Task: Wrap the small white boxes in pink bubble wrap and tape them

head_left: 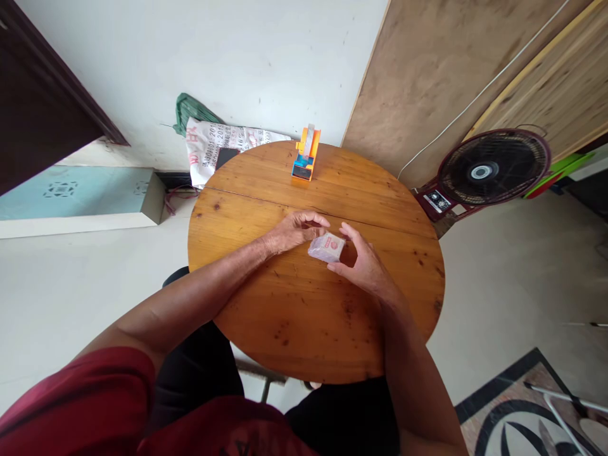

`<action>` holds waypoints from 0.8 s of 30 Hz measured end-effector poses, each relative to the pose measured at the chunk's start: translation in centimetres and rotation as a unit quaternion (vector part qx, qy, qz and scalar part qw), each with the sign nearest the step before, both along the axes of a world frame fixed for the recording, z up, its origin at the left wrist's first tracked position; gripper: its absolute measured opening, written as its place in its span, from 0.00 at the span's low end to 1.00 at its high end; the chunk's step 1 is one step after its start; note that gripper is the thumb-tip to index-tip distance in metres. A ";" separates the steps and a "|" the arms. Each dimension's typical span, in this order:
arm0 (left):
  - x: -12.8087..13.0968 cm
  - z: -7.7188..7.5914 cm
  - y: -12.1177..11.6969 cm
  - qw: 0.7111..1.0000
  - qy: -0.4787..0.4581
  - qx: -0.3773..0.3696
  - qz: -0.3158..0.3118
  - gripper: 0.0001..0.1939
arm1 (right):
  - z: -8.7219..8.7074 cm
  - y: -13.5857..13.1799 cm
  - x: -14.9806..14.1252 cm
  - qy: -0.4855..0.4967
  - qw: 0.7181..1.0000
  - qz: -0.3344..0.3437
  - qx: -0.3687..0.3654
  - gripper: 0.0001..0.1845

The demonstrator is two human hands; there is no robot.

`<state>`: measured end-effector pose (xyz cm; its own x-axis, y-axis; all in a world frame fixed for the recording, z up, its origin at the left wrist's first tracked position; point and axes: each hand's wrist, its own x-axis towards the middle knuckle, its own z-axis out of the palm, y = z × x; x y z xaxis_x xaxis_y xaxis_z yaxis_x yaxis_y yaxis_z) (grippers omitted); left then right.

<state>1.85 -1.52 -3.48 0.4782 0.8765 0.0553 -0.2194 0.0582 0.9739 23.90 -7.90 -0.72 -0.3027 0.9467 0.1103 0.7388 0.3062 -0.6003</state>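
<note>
A small pale box (333,244) with red print, its left end in clear crinkled plastic wrap, lies on the round wooden table (294,297). My left hand (298,232) is at the box's far left side, fingers curved with a gap between them and nothing seen gripped. On the right, my right hand (363,261) arches around the box, its thumb by the near edge and its fingers by the far corner, spread apart. Whether any fingertip touches the box or plastic, I cannot tell. Farther back stands an orange and blue tape dispenser (306,154) with a tape roll.
Behind the table, a printed white sack (204,149) and a green bag (192,113) lean at the white wall. A dark red fan (491,168) stands to the right by the wooden boards. A pale blue-topped box (80,196) sits on the floor at left.
</note>
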 end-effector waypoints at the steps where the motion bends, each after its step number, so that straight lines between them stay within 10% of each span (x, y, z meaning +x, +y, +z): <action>1: 0.2 0.0 -0.1 1.000 -0.001 -0.006 -0.004 0.23 | -0.1 0.0 0.0 0.000 1.000 -0.002 0.005 0.48; 16: 0.0 0.0 0.4 0.996 0.083 0.015 -0.024 0.16 | -0.4 0.2 -0.8 0.017 0.999 -0.003 0.044 0.36; 24: -0.1 0.2 0.3 0.996 0.090 0.025 -0.005 0.11 | 0.3 -0.2 -0.6 0.011 1.000 0.003 0.006 0.47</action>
